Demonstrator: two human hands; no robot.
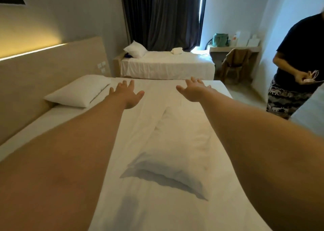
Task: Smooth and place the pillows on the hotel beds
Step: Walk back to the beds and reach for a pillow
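A white pillow lies in the middle of the near bed, between my two outstretched forearms. My left hand and my right hand are both held out over the bed beyond the pillow, fingers spread, holding nothing. A second white pillow rests at the head of the near bed against the headboard, just left of my left hand. A third pillow leans upright at the head of the far bed.
Another person stands at the right of the near bed, holding a small object. A folded towel lies on the far bed. A chair and desk with a green bag stand by the dark curtain.
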